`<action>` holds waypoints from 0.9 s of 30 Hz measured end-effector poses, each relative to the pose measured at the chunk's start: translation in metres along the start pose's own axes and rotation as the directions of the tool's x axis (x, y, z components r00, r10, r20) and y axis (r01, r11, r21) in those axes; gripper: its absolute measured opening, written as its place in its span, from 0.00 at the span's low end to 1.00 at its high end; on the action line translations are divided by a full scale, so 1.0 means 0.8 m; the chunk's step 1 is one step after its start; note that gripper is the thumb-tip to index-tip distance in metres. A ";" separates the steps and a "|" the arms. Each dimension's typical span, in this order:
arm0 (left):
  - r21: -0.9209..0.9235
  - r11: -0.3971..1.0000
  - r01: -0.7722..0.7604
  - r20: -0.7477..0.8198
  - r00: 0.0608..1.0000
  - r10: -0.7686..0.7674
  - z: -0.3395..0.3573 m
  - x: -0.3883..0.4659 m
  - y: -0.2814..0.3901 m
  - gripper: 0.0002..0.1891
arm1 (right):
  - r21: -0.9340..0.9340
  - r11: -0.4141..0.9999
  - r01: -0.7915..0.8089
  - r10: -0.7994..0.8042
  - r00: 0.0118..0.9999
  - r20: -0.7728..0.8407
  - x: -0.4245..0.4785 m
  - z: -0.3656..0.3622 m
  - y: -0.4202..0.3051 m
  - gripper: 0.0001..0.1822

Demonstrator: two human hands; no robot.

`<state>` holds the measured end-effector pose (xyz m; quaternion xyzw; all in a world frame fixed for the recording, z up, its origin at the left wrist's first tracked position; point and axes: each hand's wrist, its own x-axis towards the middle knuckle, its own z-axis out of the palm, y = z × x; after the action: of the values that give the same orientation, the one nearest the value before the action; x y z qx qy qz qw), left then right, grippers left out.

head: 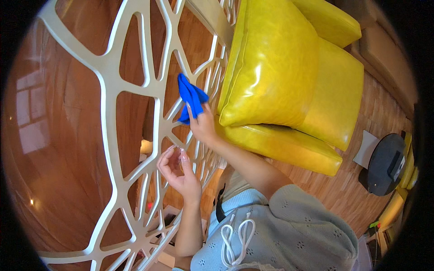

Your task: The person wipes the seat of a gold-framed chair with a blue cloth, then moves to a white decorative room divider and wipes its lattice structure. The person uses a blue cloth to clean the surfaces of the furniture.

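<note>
My right hand [202, 126] grips a bright blue cloth [192, 96], which is bunched and held against a white openwork lattice screen [107, 79]. The cloth covers part of the struts behind it. Lower down, my left hand [179, 171] is in front of the same screen, its fingers curled and the thumb slightly apart from them. Nothing shows between those fingers. Whether its fingertips touch a strut, I cannot tell. The screen has rounded, irregular gaps between its branching struts.
A shiny yellow armchair [334, 98] with a yellow cushion [271, 67] stands close to the screen's right side. Beyond it are a round dark table [385, 162] and a brown sofa [383, 50]. A glossy brown wood-grained surface [67, 142] lies behind the screen. Wooden flooring [322, 189] runs below.
</note>
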<state>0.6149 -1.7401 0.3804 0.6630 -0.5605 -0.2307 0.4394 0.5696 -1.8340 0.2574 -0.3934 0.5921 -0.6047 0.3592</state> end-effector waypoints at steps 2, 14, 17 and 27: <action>-0.002 1.000 0.019 0.004 1.000 -0.019 -0.002 0.004 -0.005 0.13 | 0.223 0.823 -0.522 0.526 0.849 0.049 -0.011 -0.017 -0.045 0.16; -0.058 0.982 0.180 0.149 0.974 -0.170 0.041 0.032 -0.031 0.14 | 0.547 0.325 -0.772 0.878 0.461 0.130 0.176 0.036 0.078 0.18; -0.088 0.969 0.232 0.161 0.963 -0.216 0.050 0.039 -0.045 0.14 | 0.183 0.625 -0.759 0.780 0.601 -0.175 0.131 0.072 0.089 0.23; -0.091 0.941 0.325 0.320 0.905 -0.282 0.071 0.062 -0.041 0.12 | -0.296 0.565 -0.770 0.727 0.635 -0.263 0.025 0.051 0.089 0.31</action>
<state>0.6004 -1.8059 0.3330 0.6660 -0.4928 -0.4345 0.3532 0.5953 -1.8723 0.1865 -0.1325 0.8271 -0.2885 0.4638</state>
